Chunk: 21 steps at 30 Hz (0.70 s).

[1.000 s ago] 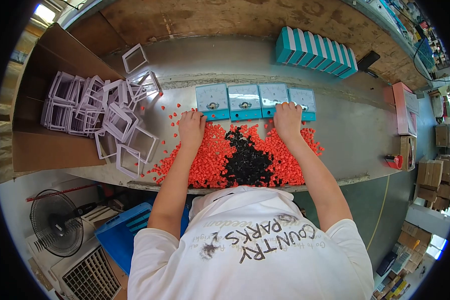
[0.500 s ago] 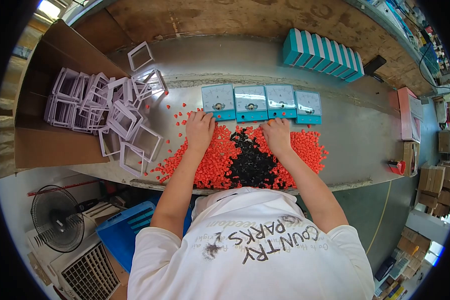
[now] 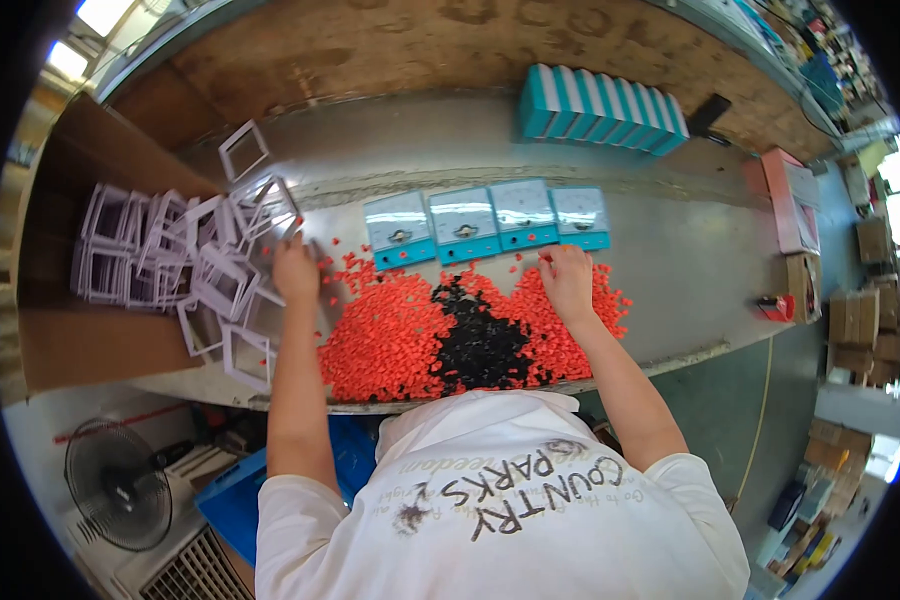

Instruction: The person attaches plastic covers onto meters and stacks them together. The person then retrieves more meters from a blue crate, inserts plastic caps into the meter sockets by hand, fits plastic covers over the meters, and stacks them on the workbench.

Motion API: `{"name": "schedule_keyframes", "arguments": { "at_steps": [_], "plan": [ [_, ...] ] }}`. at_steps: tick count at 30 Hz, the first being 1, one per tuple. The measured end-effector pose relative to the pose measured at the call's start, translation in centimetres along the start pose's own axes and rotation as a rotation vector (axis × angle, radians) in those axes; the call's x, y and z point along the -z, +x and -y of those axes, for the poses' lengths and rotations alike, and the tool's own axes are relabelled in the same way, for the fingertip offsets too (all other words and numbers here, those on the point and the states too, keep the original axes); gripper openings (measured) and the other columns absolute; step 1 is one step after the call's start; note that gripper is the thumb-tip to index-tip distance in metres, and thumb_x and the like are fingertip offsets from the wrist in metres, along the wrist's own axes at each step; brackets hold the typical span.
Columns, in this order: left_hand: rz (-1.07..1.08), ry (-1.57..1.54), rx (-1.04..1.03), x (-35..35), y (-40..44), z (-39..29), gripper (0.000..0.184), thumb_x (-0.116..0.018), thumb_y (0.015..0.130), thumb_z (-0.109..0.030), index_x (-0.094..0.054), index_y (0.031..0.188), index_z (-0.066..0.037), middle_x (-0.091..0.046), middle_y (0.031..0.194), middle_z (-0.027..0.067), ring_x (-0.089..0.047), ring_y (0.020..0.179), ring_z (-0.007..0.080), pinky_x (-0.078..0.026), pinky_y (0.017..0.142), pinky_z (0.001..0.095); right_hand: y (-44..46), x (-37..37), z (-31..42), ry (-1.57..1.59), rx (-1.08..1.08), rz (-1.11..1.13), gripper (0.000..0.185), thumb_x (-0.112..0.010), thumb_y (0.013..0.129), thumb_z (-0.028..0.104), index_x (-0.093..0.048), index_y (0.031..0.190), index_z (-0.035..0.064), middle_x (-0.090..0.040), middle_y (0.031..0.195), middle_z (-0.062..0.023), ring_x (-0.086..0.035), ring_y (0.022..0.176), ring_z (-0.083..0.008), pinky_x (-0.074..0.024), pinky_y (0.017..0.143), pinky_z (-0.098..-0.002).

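Several teal and white meter units with dial faces [image 3: 465, 222] lie in a row across the bench. Below them spreads a heap of small red pieces [image 3: 380, 335], with black pieces [image 3: 480, 340] in its middle. My left hand [image 3: 296, 270] is beside the loose white frames [image 3: 220, 285], its fingers near the lower edge of one frame; whether it grips anything is unclear. At the right end of the row, my right hand [image 3: 567, 280] has its fingers pinched together just under the rightmost meters, over the red pieces. What they hold is too small to name.
An open cardboard box [image 3: 60, 345] with stacked white frames lies at the left. Teal and white units [image 3: 600, 108] stand in a row at the back, beside a black object [image 3: 708, 115]. A pink box [image 3: 788, 200] is at the right. A fan [image 3: 118, 485] stands lower left.
My left hand has moved left from the first meter and the red pieces to the white frames. My right hand stays near the right-hand meters. The camera view has shifted.
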State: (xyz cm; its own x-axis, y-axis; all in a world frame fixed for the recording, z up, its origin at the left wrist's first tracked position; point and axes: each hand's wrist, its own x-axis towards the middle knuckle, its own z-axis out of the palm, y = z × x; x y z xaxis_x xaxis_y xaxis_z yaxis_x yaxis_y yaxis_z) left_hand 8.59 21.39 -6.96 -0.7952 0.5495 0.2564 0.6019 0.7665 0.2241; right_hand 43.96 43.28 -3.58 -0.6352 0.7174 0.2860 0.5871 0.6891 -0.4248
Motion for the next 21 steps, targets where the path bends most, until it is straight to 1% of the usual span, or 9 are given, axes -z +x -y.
{"name": "schedule_keyframes", "arguments": {
  "at_steps": [2,6,9,12,14,15,17,19,21],
  "plan": [
    [0.134,0.047,-0.014,-0.3,0.3,1.0,0.018,-0.052,0.082,-0.014,-0.063,0.093,-0.006,-0.057,0.089,0.0162,-0.057,0.083,0.0340,-0.046,0.071,0.0434,0.6,0.2,-1.4,0.003,-0.061,-0.035,0.009,-0.061,0.073,0.010,-0.060,0.081,0.0086,-0.058,0.077,-0.0083,-0.054,0.081,-0.0266,-0.0383,0.072,-0.0399],
    [0.052,-0.025,-0.051,-1.3,0.1,1.4,0.013,-0.056,0.079,-0.014,-0.062,0.086,-0.005,-0.059,0.080,0.0152,-0.058,0.075,0.0339,-0.047,0.067,0.0423,2.2,-0.1,-2.1,-0.015,-0.090,-0.070,0.009,-0.063,0.072,0.013,-0.061,0.080,0.0084,-0.059,0.076,-0.0073,-0.054,0.081,-0.0262,-0.0384,0.072,-0.0394],
    [0.024,-0.259,-0.032,-0.8,0.2,0.4,0.014,-0.059,0.074,-0.012,-0.060,0.084,-0.003,-0.061,0.077,0.0151,-0.060,0.070,0.0328,-0.048,0.065,0.0394,3.1,-0.7,-2.0,-0.112,-0.062,-0.036,0.009,-0.063,0.072,0.013,-0.061,0.080,0.0082,-0.059,0.076,-0.0076,-0.054,0.081,-0.0262,-0.0388,0.073,-0.0394],
    [0.033,-0.544,-0.024,1.8,-0.8,-5.1,0.015,-0.056,0.073,-0.006,-0.058,0.087,-0.001,-0.060,0.076,0.0144,-0.061,0.068,0.0288,-0.049,0.062,0.0358,3.3,-1.4,-1.7,-0.199,-0.041,0.040,0.007,-0.059,0.072,0.010,-0.061,0.078,0.0073,-0.059,0.077,-0.0088,-0.054,0.083,-0.0263,-0.0396,0.073,-0.0391],
    [0.051,-0.604,-0.157,2.2,-2.0,-8.1,0.015,-0.057,0.071,-0.002,-0.058,0.087,-0.003,-0.061,0.078,0.0127,-0.059,0.071,0.0266,-0.047,0.065,0.0359,3.4,-1.6,-1.6,-0.312,0.013,0.078,0.006,-0.056,0.072,0.009,-0.060,0.075,0.0063,-0.058,0.077,-0.0088,-0.053,0.082,-0.0258,-0.0398,0.074,-0.0385],
    [0.037,-0.610,-0.250,2.2,-2.6,-9.2,0.016,-0.058,0.071,-0.002,-0.058,0.086,-0.004,-0.060,0.079,0.0119,-0.058,0.073,0.0269,-0.046,0.066,0.0364,3.3,-1.5,-1.5,-0.337,0.022,0.090,0.008,-0.060,0.072,0.009,-0.063,0.079,0.0073,-0.059,0.078,-0.0079,-0.053,0.083,-0.0259,-0.0403,0.074,-0.0383],
    [-0.018,-0.521,-0.423,1.8,-3.5,-10.5,0.016,-0.060,0.069,-0.002,-0.059,0.085,-0.004,-0.060,0.078,0.0102,-0.055,0.075,0.0287,-0.044,0.068,0.0382,3.0,-1.6,-1.6,-0.341,0.044,0.093,0.007,-0.060,0.072,0.009,-0.063,0.078,0.0075,-0.059,0.078,-0.0081,-0.053,0.083,-0.0258,-0.0399,0.074,-0.0383],
    [0.009,-0.550,-0.447,1.3,-4.2,-11.3,0.013,-0.061,0.070,-0.004,-0.059,0.082,-0.005,-0.059,0.080,0.0088,-0.054,0.078,0.0295,-0.042,0.070,0.0398,3.1,-1.7,-1.6,-0.351,0.060,0.095,0.006,-0.060,0.073,0.009,-0.063,0.077,0.0077,-0.059,0.078,-0.0082,-0.053,0.084,-0.0256,-0.0395,0.075,-0.0383],
    [0.017,-0.460,-0.484,1.4,-4.7,-12.2,0.012,-0.062,0.070,-0.004,-0.060,0.082,-0.007,-0.060,0.084,0.0079,-0.054,0.085,0.0272,-0.041,0.074,0.0380,3.1,-1.5,-1.6,-0.377,0.044,0.102,0.007,-0.056,0.074,0.012,-0.061,0.073,0.0070,-0.059,0.075,-0.0077,-0.053,0.082,-0.0241,-0.0382,0.074,-0.0371]
  ]
}}
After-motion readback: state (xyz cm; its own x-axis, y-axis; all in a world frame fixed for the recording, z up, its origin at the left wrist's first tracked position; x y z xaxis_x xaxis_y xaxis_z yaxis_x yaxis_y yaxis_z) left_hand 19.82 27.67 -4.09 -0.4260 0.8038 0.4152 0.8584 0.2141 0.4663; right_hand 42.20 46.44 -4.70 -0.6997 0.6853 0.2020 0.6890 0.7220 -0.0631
